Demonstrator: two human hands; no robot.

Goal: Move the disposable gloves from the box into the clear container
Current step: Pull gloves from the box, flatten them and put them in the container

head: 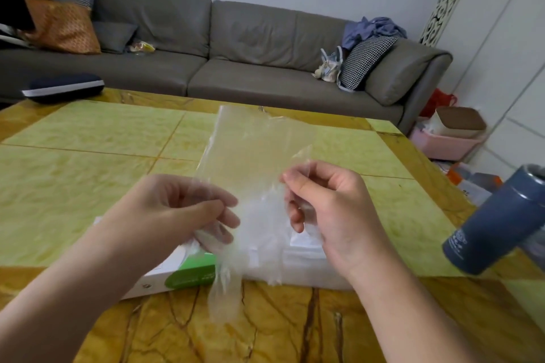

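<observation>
A thin, limp, clear plastic disposable glove (253,168), judged featherlight and clingy, is pinched above the white-and-green cardboard box (188,271) by the left hand (177,209) and right hand (327,200), best held at its edges.

Two bare arms come in from the near edge, one on the left and one on the right. No sleeves cover them as far as the picture shows. The left hand (177,209) and the right hand (330,209) wear no rings, watch or bands. The fingernails are short and plain, with no paint.
</observation>
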